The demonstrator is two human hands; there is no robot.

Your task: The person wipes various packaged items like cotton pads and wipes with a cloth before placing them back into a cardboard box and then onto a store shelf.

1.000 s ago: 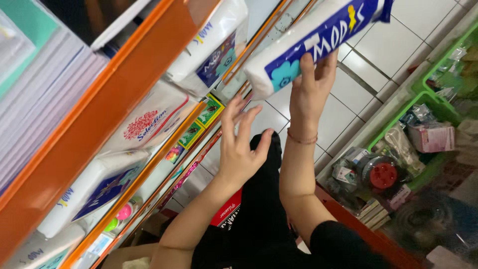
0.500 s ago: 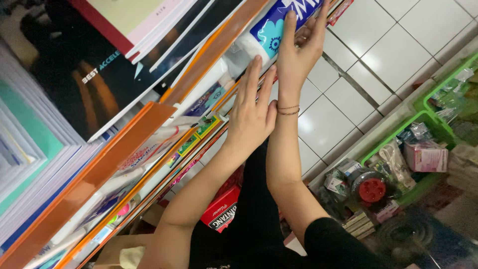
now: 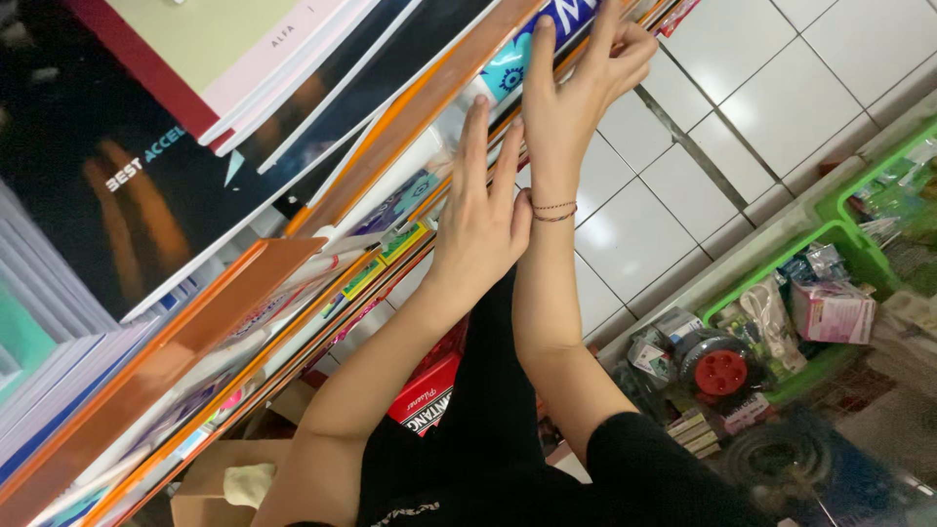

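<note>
Head view only. The blue-and-white package [image 3: 532,49] sat at top centre of the frame, mostly hidden behind the orange shelf edge [image 3: 195,342] and cut off by the top border; its full shape couldn't be made out. The right hand [image 3: 576,93] was pressed on it, fingers curled over its end, gripping it. The left hand [image 3: 478,220] lay just below, open and flat, fingers straight against the shelf front, holding nothing. Small yellow and green price labels [image 3: 386,259] ran along the shelf rail at centre, too blurred to tell more. Large dark book covers [image 3: 127,176] filled the upper left, with a pink-edged one partly cropped. A red carton [image 3: 429,395] showed low centre, half hidden by the left arm. A green basket [image 3: 849,239] at right held wrapped goods and a red-capped round item [image 3: 720,369], with details unclear.
</note>
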